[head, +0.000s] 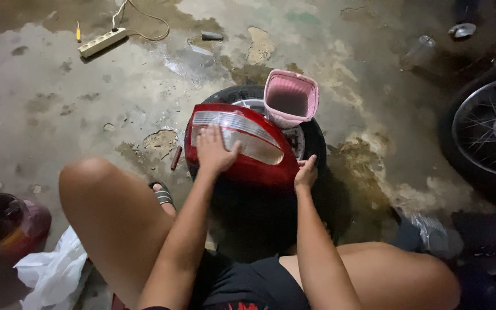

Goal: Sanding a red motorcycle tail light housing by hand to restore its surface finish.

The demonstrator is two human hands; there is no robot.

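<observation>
Left hand (214, 150) laid flat, fingers spread, on clear lens of red tail lamp (242, 146); right hand (306, 174) pinched on lamp's lower right edge. Lamp rested on small tyre (317, 140) on floor, long axis running left to right, pink tub (291, 99) just behind

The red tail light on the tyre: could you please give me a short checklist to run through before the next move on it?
1. Left hand flat on the lens of the red tail light, fingers spread: ok.
2. Right hand steadies the light's lower right edge: ok.
3. Light rests on the small tyre, fully supported: cannot tell, the underside is hidden.
4. Pink container stands apart from the light: not ok, it sits right behind it on the tyre.
5. Floor dry around the tyre: not ok, it looks wet and stained.
6. Power strip far from both hands: ok.
</observation>
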